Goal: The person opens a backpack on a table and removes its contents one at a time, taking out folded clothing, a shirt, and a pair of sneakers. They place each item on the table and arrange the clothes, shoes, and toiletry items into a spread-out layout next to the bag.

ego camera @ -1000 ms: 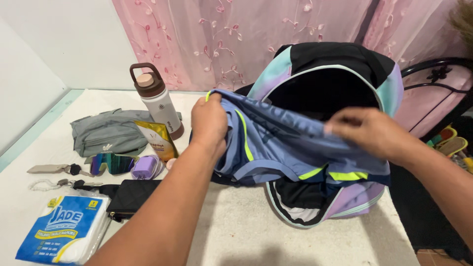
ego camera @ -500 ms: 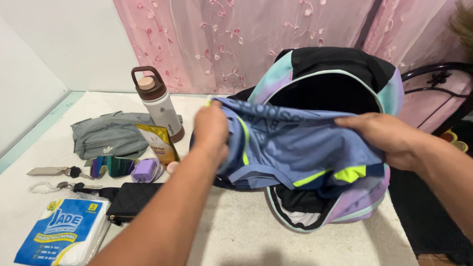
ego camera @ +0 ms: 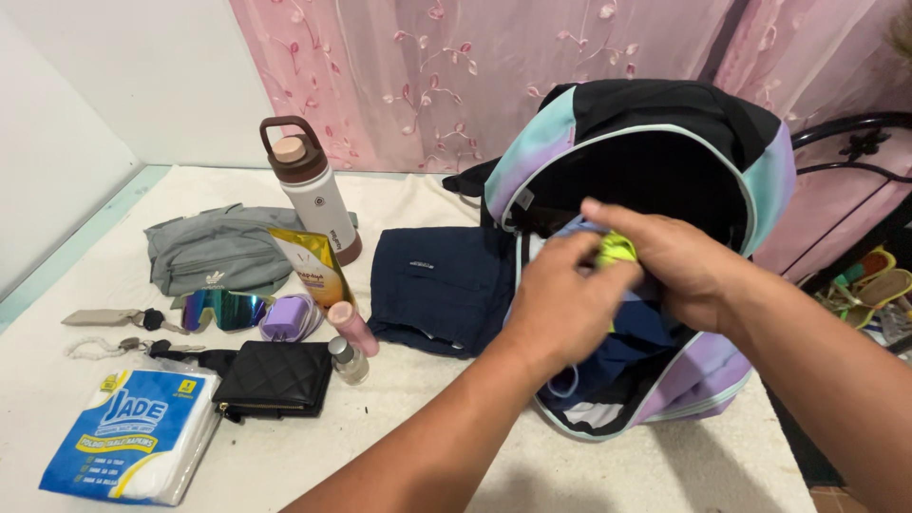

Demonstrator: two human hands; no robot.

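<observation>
Both hands, left hand [ego camera: 562, 296] and right hand [ego camera: 676, 268], had their grip closed on bunched blue sports shorts [ego camera: 635, 328] at the open backpack [ego camera: 665, 142] mouth; soft, light cloth, probably best pinched by its folds.

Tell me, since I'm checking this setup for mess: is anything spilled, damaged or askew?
Nothing stands out. The bottle stands upright and capped, with no spill on the table. Both hands, left and right, press a blue garment into the open backpack. The navy shorts lie folded beside it.
</observation>
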